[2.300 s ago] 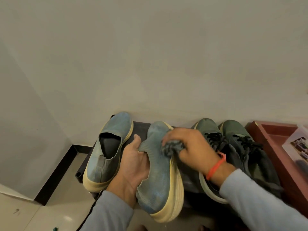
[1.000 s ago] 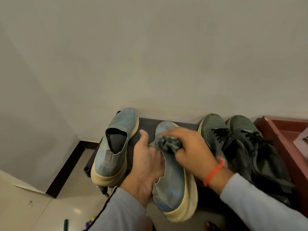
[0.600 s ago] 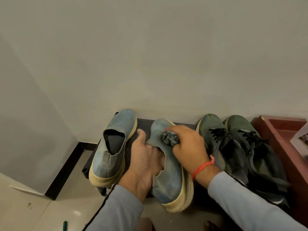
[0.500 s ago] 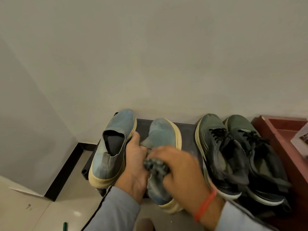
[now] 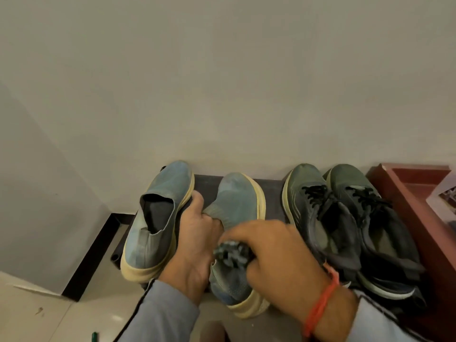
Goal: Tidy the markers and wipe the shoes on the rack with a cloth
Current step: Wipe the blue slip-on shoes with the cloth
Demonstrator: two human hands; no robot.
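Head view: green sneakers (image 5: pixel 345 218) beside maroon tray (image 5: pixel 404 208).

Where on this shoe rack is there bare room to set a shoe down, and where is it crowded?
Bare rack shows between the held blue shoe and the green pair; a narrower strip lies between the two blue shoes, partly taken by the left hand. The green pair sits packed together beside the red tray.

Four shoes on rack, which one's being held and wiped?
The blue knit slip-on second from left: left hand grips its collar, right hand presses the dark cloth on it.
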